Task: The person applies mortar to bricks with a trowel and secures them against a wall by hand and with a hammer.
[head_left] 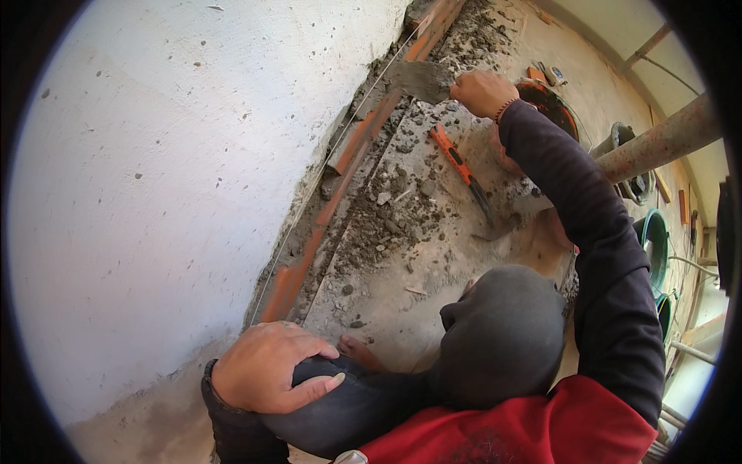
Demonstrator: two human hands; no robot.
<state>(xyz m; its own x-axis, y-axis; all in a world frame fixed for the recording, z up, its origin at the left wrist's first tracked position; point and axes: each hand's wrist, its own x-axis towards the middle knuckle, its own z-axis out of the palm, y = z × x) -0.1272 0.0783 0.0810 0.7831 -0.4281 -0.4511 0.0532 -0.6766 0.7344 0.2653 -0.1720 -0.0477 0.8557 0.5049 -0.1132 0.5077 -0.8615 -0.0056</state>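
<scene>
My right hand is closed on a trowel, its mortar-covered blade reaching toward the wall's base; the handle is hidden in my fingers. Beside it, thin reddish brick pieces form a strip in wet mortar along the white wall, under a taut string. An orange-handled hammer lies on the rubble-strewn floor below my right hand. My left hand rests on my dark-clad knee, thumb and fingers apart.
Behind my right arm sit a bucket and a tape measure. A thick rusty pipe slants in from the right, near teal buckets. My bare foot and other dark knee occupy the lower middle.
</scene>
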